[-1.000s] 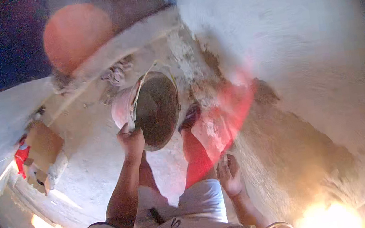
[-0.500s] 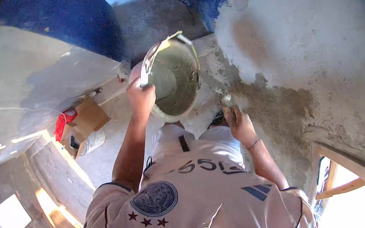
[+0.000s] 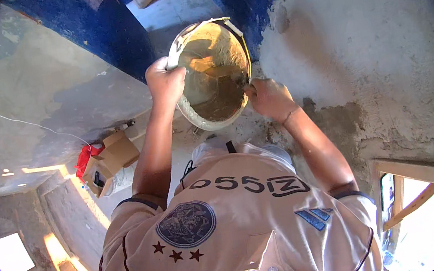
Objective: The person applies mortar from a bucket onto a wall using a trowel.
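Note:
A round bucket [image 3: 198,61] hangs in front of me, its mouth tilted toward me. Grey-brown wet mix coats its inside, and sunlight turns part of it yellow. My left hand [image 3: 166,81] is closed round the left side of the pale rim, thumb over the edge. At the right side of the rim, my right hand [image 3: 271,99] is closed in a fist, knuckles up. A dark patch shows inside the bucket beside its fingers; whether they hold a tool or the rim itself is hidden.
A rough plastered wall [image 3: 361,61] with damp patches rises on my right, above a bright framed opening [image 3: 429,206]. On the floor to the left sits an open cardboard box [image 3: 120,148] beside a red cloth-like item [image 3: 84,158]. A white cable [image 3: 34,124] runs down the left wall.
The bucket has moved up and slightly right in my left hand, and sunlight now falls inside it. My right hand has risen from beside the lower wall to the bucket's right rim.

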Motion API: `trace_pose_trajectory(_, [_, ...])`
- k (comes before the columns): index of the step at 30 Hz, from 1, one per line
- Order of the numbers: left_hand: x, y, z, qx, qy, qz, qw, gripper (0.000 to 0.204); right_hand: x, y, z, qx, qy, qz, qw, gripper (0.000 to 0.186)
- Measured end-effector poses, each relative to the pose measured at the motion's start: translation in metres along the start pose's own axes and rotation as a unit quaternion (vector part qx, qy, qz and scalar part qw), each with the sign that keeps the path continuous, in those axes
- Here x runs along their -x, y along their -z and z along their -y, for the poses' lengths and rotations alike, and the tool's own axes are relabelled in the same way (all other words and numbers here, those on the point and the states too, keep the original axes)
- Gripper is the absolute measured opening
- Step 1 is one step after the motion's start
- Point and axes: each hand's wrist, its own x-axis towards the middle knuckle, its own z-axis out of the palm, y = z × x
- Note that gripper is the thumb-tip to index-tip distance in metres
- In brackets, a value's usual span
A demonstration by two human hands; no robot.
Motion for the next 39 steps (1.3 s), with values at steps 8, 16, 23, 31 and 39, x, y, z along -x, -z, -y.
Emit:
trace_pose_trajectory(8, [-0.011,0.0,-0.023,-0.022,-0.041,0.012,0.999,0.006,-0.036,-0.005,0.001,0.181,0.123,-0.041,0.975,0.016])
trace_pose_trajectory(16, [-0.014,0.003,-0.034,-0.02,-0.03,0.038,0.999,0.005,-0.048,-0.007,0.009,0.164,0.129,-0.104,0.973,0.016])
trace_pose_trajectory(23, [-0.02,0.007,-0.03,-0.01,-0.037,0.061,0.997,0.004,-0.047,0.011,0.014,0.16,0.123,-0.101,0.974,0.02])
trace_pose_trajectory(31, [-0.019,0.008,-0.035,0.02,-0.034,0.074,0.996,0.005,-0.045,-0.001,-0.002,0.102,0.211,-0.17,0.957,0.03])
trace_pose_trajectory(39, [-0.022,0.011,-0.031,0.035,-0.028,0.094,0.995,0.002,-0.031,0.001,-0.018,0.04,0.267,-0.202,0.942,0.034])
